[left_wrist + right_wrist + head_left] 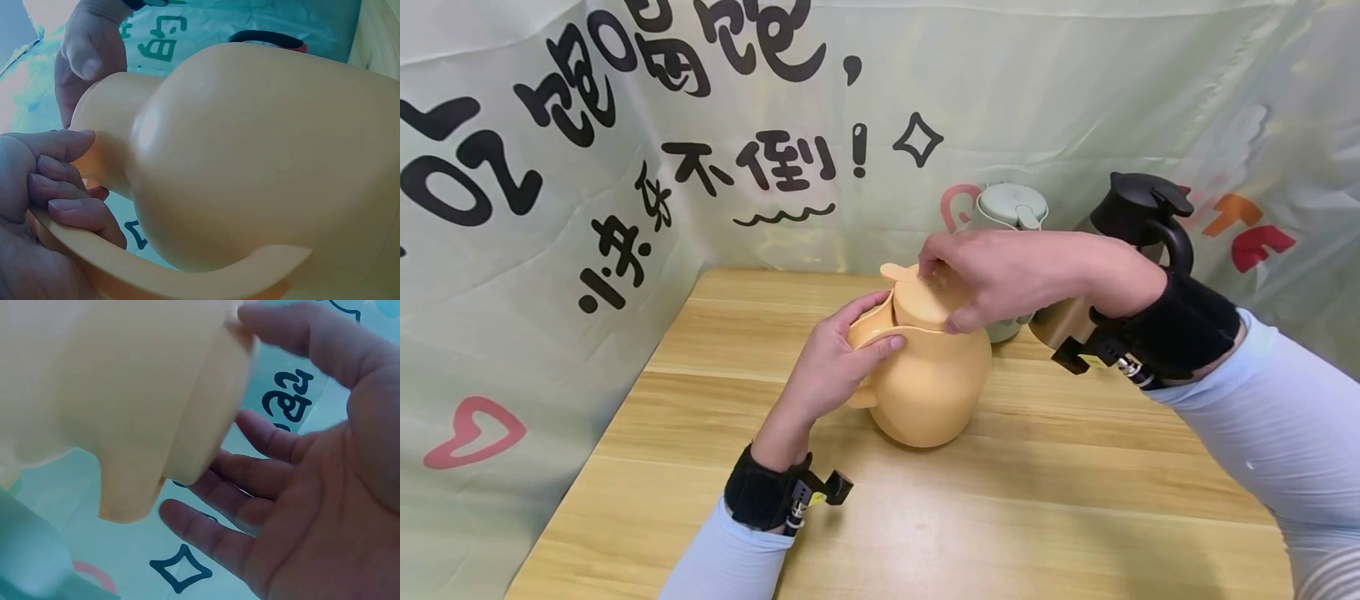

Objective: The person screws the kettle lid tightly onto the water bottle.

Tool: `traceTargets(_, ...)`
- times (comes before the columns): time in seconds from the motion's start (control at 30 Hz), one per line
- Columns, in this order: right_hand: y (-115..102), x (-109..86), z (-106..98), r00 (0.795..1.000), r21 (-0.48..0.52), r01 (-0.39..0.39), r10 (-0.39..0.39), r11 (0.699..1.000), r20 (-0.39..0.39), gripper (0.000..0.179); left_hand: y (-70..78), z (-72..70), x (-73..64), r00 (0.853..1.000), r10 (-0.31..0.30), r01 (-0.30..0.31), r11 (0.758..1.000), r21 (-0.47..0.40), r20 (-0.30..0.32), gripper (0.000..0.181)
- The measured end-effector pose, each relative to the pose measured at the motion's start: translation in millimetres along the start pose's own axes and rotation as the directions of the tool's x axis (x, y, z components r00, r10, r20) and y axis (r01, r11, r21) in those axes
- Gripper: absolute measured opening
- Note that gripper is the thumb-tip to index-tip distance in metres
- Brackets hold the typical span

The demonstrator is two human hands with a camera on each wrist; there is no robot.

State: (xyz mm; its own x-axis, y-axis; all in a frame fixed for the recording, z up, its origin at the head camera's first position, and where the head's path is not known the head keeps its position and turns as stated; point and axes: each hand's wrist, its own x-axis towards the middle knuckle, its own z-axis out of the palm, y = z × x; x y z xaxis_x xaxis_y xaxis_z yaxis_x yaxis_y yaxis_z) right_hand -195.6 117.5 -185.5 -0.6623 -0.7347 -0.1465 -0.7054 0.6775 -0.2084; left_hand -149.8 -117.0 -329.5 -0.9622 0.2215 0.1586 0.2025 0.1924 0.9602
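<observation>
A round-bellied, peach-coloured thermal jug [932, 383] stands upright on the table. My left hand [831, 358] grips it at the upper end of its handle [187, 275], the thumb lying against the neck. From above, my right hand [1007, 267] holds the lid [917, 304], with thumb and fingers spread around its edge. The lid sits in the jug's mouth, its small tab pointing away from me. The right wrist view shows the spout [128, 494] below the lid, near the fingertips of that hand.
Behind the right hand stand a pale green jug [1011, 204] and a dark-lidded jug with a black handle [1180, 246], both partly hidden by my arm. A printed cloth [1060, 92] hangs behind the wooden table [760, 350] and along its left side.
</observation>
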Motion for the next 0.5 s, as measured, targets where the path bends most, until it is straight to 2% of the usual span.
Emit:
traceTargets(0.07, -0.3, 1.2, 1.9, 0.999, -0.026, -0.032, 0.031, 0.999, -0.038, 0.055, 0.0, -0.2, 0.2, 1.000, 0.003, -0.003, 1.000, -0.001, 0.001, 0.058)
traceTargets(0.17, -2.9, 3.4, 4.9, 0.988, -0.108, -0.127, 0.116, 0.986, -0.101, 0.068, 0.4, -0.5, 0.4, 1.000, 0.002, -0.002, 1.000, 0.002, 0.001, 0.057)
traceTargets(0.27, -7.2, 5.4, 9.1, 0.969, -0.237, -0.214, 0.175, 0.948, -0.173, 0.075, 0.7, -0.8, 0.4, 1.000, 0.003, -0.003, 1.000, 0.004, -0.001, 0.057)
traceTargets(0.37, -9.2, 6.9, 11.5, 0.958, -0.324, -0.254, 0.190, 0.911, -0.217, 0.074, 0.7, -0.8, 0.4, 1.000, 0.008, -0.008, 1.000, 0.001, -0.001, 0.057)
traceTargets(0.43, -8.9, 6.2, 9.6, 0.955, -0.329, -0.266, 0.201, 0.906, -0.218, 0.078, 0.2, -0.6, 0.5, 1.000, 0.010, -0.010, 1.000, -0.002, -0.002, 0.057)
traceTargets(0.5, -7.3, 5.0, 4.7, 0.959, -0.296, -0.260, 0.209, 0.919, -0.192, 0.084, 0.2, -0.6, 0.4, 1.000, 0.010, -0.010, 1.000, -0.005, 0.000, 0.057)
